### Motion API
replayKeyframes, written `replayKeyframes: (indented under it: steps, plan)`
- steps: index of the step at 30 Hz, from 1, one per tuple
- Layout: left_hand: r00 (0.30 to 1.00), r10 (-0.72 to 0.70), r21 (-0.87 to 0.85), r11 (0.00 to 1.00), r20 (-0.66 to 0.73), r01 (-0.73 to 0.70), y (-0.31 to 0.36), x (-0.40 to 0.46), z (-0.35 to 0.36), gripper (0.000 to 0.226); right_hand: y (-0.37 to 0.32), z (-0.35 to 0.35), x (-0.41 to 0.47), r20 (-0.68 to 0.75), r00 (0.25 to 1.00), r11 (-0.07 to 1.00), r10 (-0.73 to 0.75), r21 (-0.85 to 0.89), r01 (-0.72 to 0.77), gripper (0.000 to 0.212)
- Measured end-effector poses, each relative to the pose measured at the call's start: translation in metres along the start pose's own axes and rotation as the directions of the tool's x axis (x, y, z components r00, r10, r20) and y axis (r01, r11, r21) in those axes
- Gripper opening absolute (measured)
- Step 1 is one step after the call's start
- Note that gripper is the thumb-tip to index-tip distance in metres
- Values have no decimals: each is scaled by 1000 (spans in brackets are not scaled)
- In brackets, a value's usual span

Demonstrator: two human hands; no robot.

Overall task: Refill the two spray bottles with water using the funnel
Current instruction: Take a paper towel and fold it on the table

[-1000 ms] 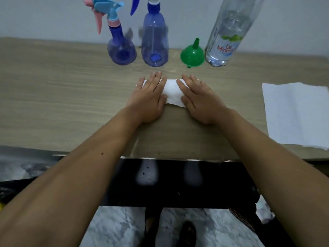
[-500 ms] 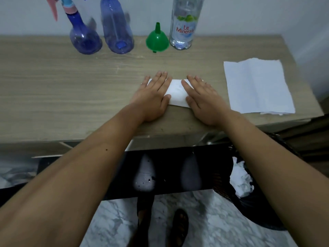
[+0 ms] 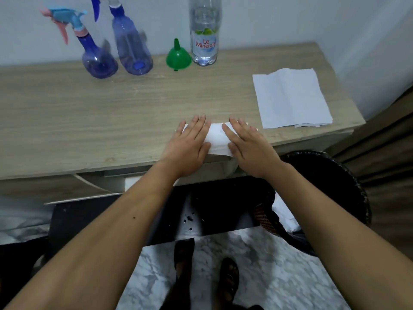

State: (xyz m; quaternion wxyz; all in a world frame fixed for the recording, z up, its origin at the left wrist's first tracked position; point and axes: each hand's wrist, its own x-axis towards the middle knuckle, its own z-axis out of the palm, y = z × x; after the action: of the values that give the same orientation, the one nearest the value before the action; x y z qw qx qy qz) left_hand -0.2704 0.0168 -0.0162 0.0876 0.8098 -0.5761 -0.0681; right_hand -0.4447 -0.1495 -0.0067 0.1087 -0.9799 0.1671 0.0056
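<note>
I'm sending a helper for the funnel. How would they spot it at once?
Look along the wooden table's back edge by the wall. The funnel sits between the spray bottles and the clear water bottle. It's the only green thing, resting mouth-down, spout up.

This looks like a room in a home. A light wooden bench (image 3: 89, 113) stands against a plain pale wall (image 3: 268, 19). The floor (image 3: 257, 265) is white and grey marble tile. A dark woven bin (image 3: 348, 175) sits beside the bench, and feet in dark sandals (image 3: 228, 278) stand below.
</note>
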Motion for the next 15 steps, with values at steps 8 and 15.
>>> replayKeyframes:
  steps: [8,15]
  plan:
    - [999,29,-31,999,-38,-30,12,-19,3,61,-12,-5,-13,-98,995,1000,-2,29,5,47]
    - [971,-109,-495,869,-213,-11,9,-25,8,39,-17,-1,-22,-302,951,980,69,200,-7,34]
